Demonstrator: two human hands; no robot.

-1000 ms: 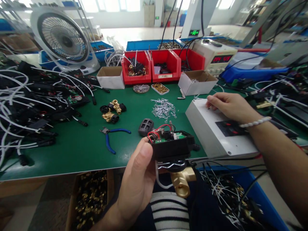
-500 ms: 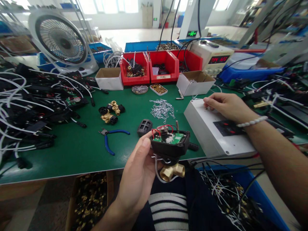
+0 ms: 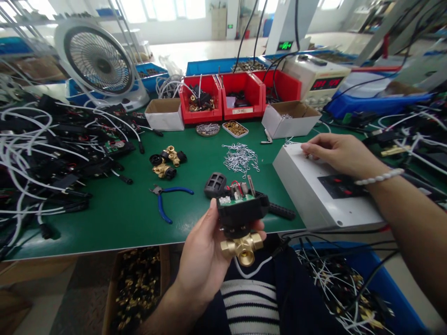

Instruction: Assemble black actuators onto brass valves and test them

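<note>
My left hand (image 3: 206,251) is closed around a motorized valve (image 3: 243,211), held upright just past the table's front edge. Its black housing has no lid, so a green circuit board, red wires and a metal motor show on top. Below the housing is a brass three-way body (image 3: 244,249), from which a white cable (image 3: 253,274) hangs. My right hand (image 3: 330,151) rests over a grey control box (image 3: 296,177), thumb and finger pinched on what looks like a small switch, mostly hidden. Behind the valve lie a black plastic cover (image 3: 215,184) and a black handle-like piece (image 3: 282,211).
Blue-handled cutters (image 3: 174,190) and brass fittings (image 3: 164,170) lie left, beside a heap of cabled units (image 3: 66,153). Wire clips (image 3: 240,158) are piled mid-table. Red bins (image 3: 242,111), a power supply (image 3: 310,77) and a fan (image 3: 101,65) stand behind. A blue crate (image 3: 370,251) is below right.
My left hand has turned the valve, so the brass body's front port now faces me. My right hand stays on the grey box. The power supply's digits differ, and the view has shifted slightly.
</note>
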